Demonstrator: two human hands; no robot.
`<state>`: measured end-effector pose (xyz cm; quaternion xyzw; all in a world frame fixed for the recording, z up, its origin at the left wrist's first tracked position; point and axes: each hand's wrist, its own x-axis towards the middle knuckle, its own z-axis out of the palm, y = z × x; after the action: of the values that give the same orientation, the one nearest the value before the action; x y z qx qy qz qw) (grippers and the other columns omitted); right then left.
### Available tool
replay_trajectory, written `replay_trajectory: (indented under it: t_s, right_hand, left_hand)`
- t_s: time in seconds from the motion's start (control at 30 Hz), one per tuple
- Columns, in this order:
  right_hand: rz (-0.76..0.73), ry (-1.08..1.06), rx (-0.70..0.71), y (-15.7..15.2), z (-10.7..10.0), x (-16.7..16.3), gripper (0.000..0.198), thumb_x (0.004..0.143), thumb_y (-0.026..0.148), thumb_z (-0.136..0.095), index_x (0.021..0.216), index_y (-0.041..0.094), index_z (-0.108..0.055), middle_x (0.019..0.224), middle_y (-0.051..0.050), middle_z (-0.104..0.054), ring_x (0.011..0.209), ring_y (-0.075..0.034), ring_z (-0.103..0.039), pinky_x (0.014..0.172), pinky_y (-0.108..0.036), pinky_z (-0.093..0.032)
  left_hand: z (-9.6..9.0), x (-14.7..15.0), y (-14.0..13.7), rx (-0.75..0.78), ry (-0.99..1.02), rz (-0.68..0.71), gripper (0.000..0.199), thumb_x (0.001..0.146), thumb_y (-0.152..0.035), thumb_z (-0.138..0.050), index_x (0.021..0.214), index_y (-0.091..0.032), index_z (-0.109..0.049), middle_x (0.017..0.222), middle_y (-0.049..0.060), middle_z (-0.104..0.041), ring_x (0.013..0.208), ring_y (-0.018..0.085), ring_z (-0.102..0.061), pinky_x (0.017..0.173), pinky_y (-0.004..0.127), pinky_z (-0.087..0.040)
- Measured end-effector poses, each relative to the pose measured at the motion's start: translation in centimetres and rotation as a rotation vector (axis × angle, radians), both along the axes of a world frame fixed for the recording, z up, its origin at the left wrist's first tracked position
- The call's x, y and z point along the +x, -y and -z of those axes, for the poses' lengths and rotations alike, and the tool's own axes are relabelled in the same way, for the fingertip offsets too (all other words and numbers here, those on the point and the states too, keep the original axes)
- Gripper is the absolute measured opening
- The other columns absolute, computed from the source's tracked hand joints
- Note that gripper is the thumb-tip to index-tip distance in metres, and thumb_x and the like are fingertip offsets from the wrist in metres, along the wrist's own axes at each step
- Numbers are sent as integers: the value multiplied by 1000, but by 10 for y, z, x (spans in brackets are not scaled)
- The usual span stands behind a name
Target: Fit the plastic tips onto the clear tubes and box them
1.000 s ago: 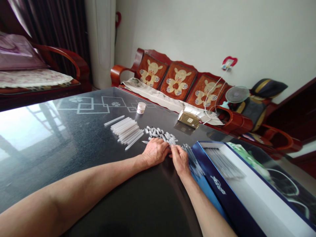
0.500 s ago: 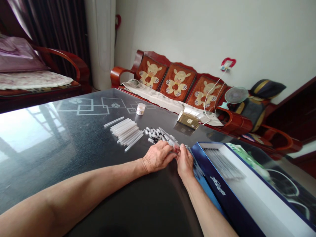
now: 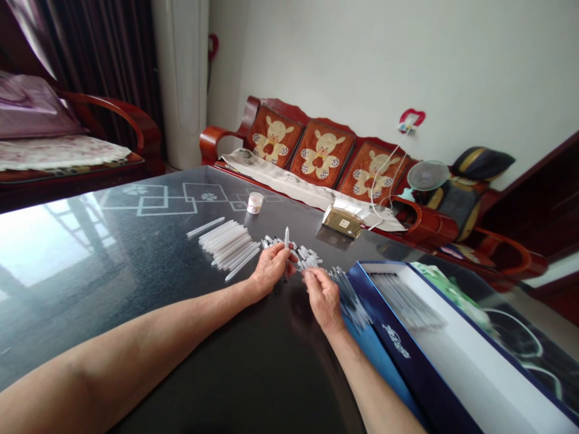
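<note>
My left hand (image 3: 270, 270) is closed around a pen (image 3: 286, 236) with a clear, pale barrel, its pointed end up. To its right, my right hand (image 3: 323, 298) has thumb and fingers pinched together; whatever lies between them is too small to make out. Behind both hands is a loose heap of pen caps (image 3: 310, 258), white and grey with dark parts. Left of the heap, several pale pen barrels (image 3: 228, 242) lie side by side. Thin pen refills (image 3: 350, 298) are bunched right of my right hand, against the box.
A long blue box (image 3: 393, 343) with a white inside stands at the right, a row of pens (image 3: 404, 299) in it. A small white jar (image 3: 255, 203) and a gold tissue box (image 3: 342, 221) stand farther back on the dark, glossy table (image 3: 149, 253).
My hands have moved apart from their meeting point over the caps. The pen now stands upright in my left hand, and my right hand has drawn slightly toward me.
</note>
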<state>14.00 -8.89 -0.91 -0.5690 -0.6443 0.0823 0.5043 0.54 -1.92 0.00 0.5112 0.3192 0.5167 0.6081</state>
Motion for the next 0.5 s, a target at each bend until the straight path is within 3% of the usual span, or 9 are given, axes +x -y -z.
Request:
replay_trajectory:
  t_s: [0.07,0.13,0.33,0.5]
  right_hand:
    - [163,35,116,-4,5,2,22,88,26,-46,91,18,-66,92,-9,-69,87,-21,-63,75,-31,-50]
    - [214,164,159,-7,10,4,25,86,19,-43,97,18,-65,96,-10,-69,93,-23,-62,82,-35,-48]
    - [231,441,-3,-9,17,2,29,80,10,-46,101,18,-65,101,-9,-69,97,-24,-59,88,-38,-44]
    - [283,433,-57,-8,17,1,27,79,14,-51,101,19,-65,99,-8,-66,95,-24,-59,86,-37,-43]
  left_hand:
    - [1,-1,0,68,-96,-28,18,81,-24,-45,86,-16,-60,65,-1,-61,43,8,-49,42,19,-37]
    - [4,-2,-2,167,-221,-78,22,82,-19,-43,92,-16,-61,65,-1,-62,45,8,-50,46,19,-40]
    - [15,-5,-4,671,-586,-335,29,87,-19,-46,112,-19,-61,94,6,-70,83,16,-66,79,27,-51]
    - [18,-7,1,845,-760,-331,27,92,-25,-45,112,-17,-61,95,7,-69,87,18,-66,76,27,-52]
